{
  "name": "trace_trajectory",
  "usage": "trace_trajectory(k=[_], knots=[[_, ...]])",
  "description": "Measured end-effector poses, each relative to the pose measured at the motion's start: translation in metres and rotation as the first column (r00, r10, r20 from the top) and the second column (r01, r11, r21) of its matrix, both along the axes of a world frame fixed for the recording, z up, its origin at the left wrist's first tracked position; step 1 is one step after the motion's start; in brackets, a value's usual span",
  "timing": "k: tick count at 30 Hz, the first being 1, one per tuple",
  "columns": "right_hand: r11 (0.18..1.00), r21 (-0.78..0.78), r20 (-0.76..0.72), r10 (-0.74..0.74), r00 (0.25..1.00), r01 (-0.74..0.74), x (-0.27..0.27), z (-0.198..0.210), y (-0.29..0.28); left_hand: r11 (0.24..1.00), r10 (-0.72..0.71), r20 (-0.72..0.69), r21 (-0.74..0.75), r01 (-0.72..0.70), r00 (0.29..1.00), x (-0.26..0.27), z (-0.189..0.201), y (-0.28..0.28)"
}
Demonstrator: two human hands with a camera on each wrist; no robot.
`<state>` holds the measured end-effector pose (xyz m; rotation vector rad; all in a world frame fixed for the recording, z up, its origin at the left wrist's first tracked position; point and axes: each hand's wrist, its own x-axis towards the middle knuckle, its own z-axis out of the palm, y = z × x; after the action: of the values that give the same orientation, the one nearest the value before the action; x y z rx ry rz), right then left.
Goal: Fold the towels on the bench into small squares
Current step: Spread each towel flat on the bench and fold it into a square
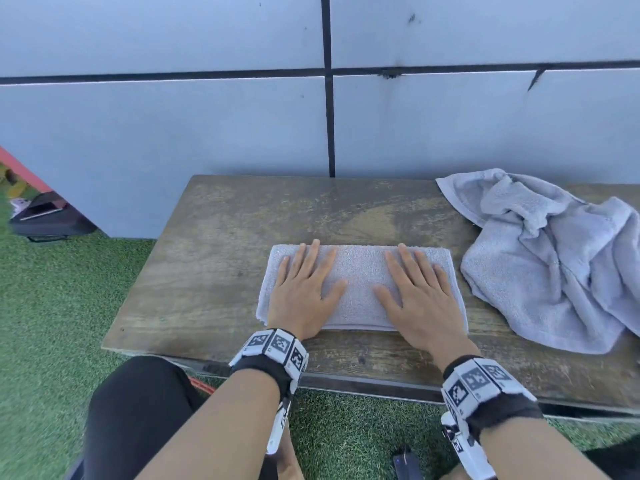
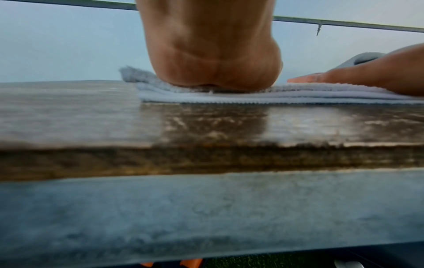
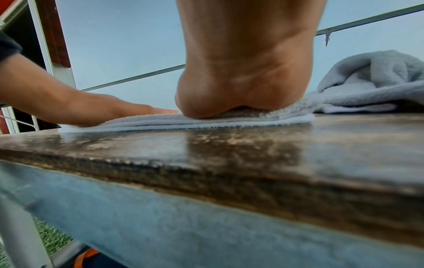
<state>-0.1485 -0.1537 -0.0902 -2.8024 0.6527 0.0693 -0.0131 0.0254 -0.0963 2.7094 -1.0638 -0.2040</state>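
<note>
A pale grey folded towel [image 1: 360, 289] lies flat as a long rectangle on the worn wooden bench [image 1: 214, 271], near its front edge and roughly at the middle of the visible top. In the wrist views its front edge shows several stacked layers [image 2: 286, 96].

The left hand [image 1: 304, 292] rests palm down on the left half of the folded towel, its fingers [image 1: 308, 258] straight and spread, gripping nothing. The right hand [image 1: 420, 296] lies the same way on the right half, fingers [image 1: 408, 265] straight and fanned out, holding nothing; the two thumbs point toward each other across the bare middle of the cloth without touching. Both heels press the towel down at its near edge, as seen in the left wrist view [image 2: 213, 72] and the right wrist view [image 3: 245, 90].

Just to the right, apart from the folded one, a second grey crumpled towel [image 1: 554, 258] sits in a loose heap on the bench, reaching to its back edge.

Behind the bench stands a light panelled wall [image 1: 173, 116] with dark seams. Green artificial turf [image 1: 52, 306] covers the ground, and a dark bag [image 1: 48, 220] lies on it at far left.
</note>
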Motion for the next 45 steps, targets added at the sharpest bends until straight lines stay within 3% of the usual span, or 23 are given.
trace_trajectory(k=[14,16,18,23,26,29,32,37,45], knots=[[0.987,-0.037,-0.211,-0.159,0.965,0.155,-0.015,0.02,0.011,0.98,0.18,-0.11,0.1,-0.169,0.978,-0.037,0.01,0.021],[0.978,-0.123,-0.115,-0.184,0.976,0.17,-0.014,0.029,0.024,0.967,0.225,-0.116,0.15,-0.207,0.967,-0.04,0.017,0.02],[0.963,-0.245,0.038,-0.103,0.994,0.109,-0.018,0.035,0.042,0.951,0.265,-0.109,0.191,-0.242,0.958,-0.043,0.024,0.019],[0.997,0.045,0.18,-0.072,0.981,0.065,-0.036,0.025,0.068,0.92,0.325,-0.072,0.254,-0.298,0.943,-0.053,0.049,0.022],[0.992,0.13,0.249,-0.037,0.968,0.005,-0.042,0.019,0.066,0.909,0.36,-0.124,0.27,-0.317,0.925,-0.061,0.062,0.028],[0.976,0.22,0.198,-0.037,0.979,-0.007,-0.051,0.015,0.062,0.923,0.384,-0.303,0.098,-0.372,0.872,-0.067,0.067,0.04],[0.956,0.29,0.084,-0.071,0.994,0.044,-0.065,0.011,0.059,0.935,0.302,-0.423,-0.042,-0.352,0.854,-0.072,0.061,0.053],[0.958,0.286,0.067,0.001,0.998,-0.02,-0.09,0.009,0.054,0.974,0.191,-0.4,-0.037,-0.224,0.897,-0.088,0.049,0.07],[0.985,0.157,-0.159,0.102,0.982,-0.077,-0.11,0.027,0.071,0.961,0.272,-0.462,0.081,-0.265,0.844,-0.106,0.057,0.06]])
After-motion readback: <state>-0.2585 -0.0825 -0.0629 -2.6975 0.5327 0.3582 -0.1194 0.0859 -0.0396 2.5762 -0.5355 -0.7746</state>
